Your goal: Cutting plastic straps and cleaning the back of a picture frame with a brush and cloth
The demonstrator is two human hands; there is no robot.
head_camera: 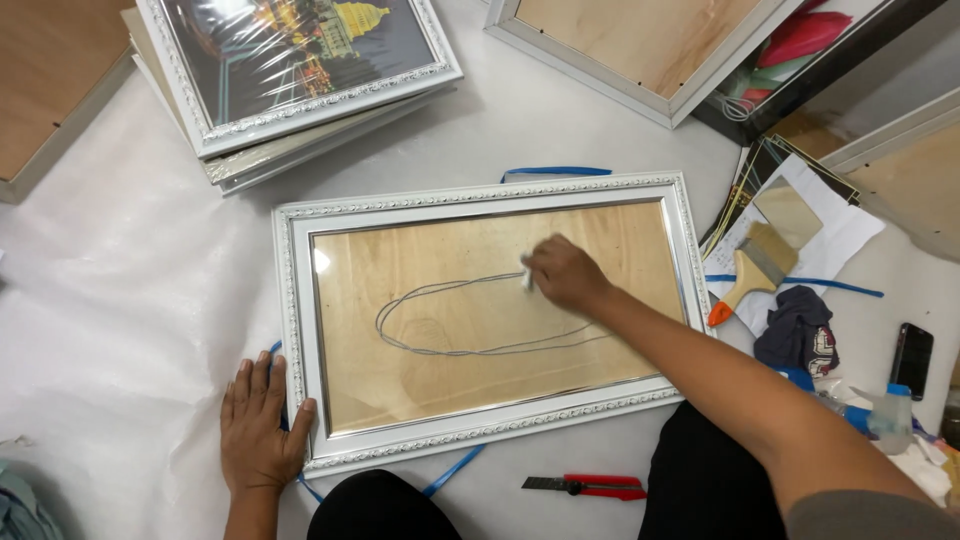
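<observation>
A white ornate picture frame (490, 195) lies flat in front of me on white sheeting. Behind its glass is a bare wooden panel (440, 350) marked with a looping grey oval line (430, 310). My right hand (565, 272) is over the upper middle of the panel, fingers closed on a small white piece (527, 277) pressed against the surface at the end of the line. At the frame's lower left corner my left hand (255, 430) lies flat on the sheeting, thumb against the frame edge, holding nothing.
A stack of framed pictures (300, 70) sits at the back left, another frame (640, 50) at the back right. A paintbrush (760, 265), papers, a dark cloth (800, 325), a phone (912, 358) and a spray bottle (885, 415) lie to the right. Below the frame lies a red utility knife (590, 487).
</observation>
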